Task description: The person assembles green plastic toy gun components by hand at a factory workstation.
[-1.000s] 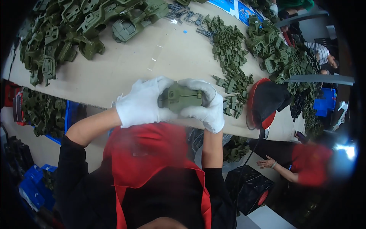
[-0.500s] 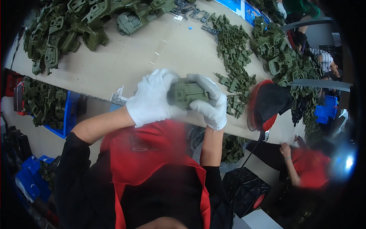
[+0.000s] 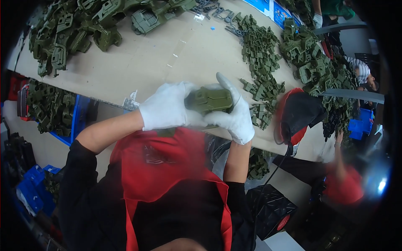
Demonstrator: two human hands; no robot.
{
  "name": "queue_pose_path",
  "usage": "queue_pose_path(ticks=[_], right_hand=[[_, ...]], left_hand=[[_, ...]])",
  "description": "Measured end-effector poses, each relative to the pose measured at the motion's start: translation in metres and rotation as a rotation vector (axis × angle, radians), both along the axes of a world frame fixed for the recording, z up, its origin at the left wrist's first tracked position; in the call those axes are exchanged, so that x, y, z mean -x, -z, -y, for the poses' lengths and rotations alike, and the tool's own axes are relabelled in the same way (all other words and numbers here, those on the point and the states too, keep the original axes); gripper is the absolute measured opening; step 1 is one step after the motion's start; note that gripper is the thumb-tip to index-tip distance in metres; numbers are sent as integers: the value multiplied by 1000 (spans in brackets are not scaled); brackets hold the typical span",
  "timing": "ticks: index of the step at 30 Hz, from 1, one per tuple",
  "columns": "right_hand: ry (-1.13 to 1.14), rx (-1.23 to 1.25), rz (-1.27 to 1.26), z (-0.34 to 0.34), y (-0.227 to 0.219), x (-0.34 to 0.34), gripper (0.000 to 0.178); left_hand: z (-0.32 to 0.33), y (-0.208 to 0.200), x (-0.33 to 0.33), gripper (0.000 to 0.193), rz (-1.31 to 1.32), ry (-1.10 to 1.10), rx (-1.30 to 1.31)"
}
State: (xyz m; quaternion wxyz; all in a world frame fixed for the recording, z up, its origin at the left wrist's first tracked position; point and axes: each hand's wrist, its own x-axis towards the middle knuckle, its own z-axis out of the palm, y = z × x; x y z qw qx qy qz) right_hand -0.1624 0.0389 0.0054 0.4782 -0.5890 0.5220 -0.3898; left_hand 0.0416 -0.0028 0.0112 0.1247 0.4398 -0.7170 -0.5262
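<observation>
Both hands wear white gloves and hold an olive-green molded plastic vehicle body part (image 3: 209, 99) at the near table edge, in front of my red apron. My left hand (image 3: 167, 105) is closed round its left side, and the glove hides that end. On the other side my right hand (image 3: 238, 115) grips it, thumb along the lower edge. One right finger stretches up, away from the part. A bit of green shows below my left hand, partly hidden.
Piles of green parts (image 3: 83, 31) cover the far left of the table (image 3: 138, 69). Small green pieces (image 3: 259, 50) lie to the right, beside larger parts (image 3: 310, 62). A black and red cap-like item (image 3: 299, 113) sits at the right edge. Co-worker in red (image 3: 343, 184) beyond.
The part has turned in my hands and shows a smoother face. A finger of my right hand has lifted off it. The co-worker in red has stretched an arm toward the table.
</observation>
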Motion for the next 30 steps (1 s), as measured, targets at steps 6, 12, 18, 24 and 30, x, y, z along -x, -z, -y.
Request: queue_pose_path(ticks=[6, 12, 18, 24, 30], right_hand=[[281, -275, 345, -9, -13, -13, 68], [390, -151, 243, -17, -22, -26, 57], [442, -126, 309, -6, 7, -10, 51], [664, 77, 680, -3, 28, 17, 28], [554, -198, 561, -24, 67, 9, 30]], left_hand=[[-3, 7, 11, 77, -234, -115, -157], [-4, 14, 13, 71, -382, -58, -56], [25, -8, 10, 78, -86, 119, -44], [19, 26, -29, 91, -565, -211, 26], [21, 16, -38, 87, -624, -396, -292]])
